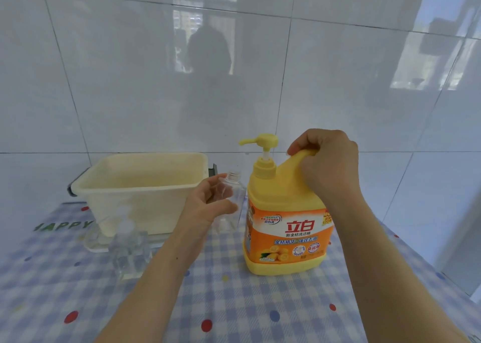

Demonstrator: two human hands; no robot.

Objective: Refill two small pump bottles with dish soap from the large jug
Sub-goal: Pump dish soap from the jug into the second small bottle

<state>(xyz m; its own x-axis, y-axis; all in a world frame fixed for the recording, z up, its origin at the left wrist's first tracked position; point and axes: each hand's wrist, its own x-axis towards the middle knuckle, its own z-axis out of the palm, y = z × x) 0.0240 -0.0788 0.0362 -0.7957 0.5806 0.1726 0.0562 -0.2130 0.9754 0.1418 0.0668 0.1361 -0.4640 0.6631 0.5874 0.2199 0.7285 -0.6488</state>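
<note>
A large yellow-orange dish soap jug point(289, 228) with a yellow pump head stands upright on the table, right of centre. My right hand point(325, 160) is closed around its top handle. Just left of the jug stands a small clear bottle point(233, 199) with an open threaded neck and no pump; my left hand point(208, 204) wraps loosely around its left side. A second small clear bottle point(128, 249), with a clear pump on top, stands further left, in front of the tub.
A cream plastic tub point(140, 186) sits at the back left against the white tiled wall. The table carries a blue checked cloth point(234, 303) with coloured dots. The table's right edge runs near the jug.
</note>
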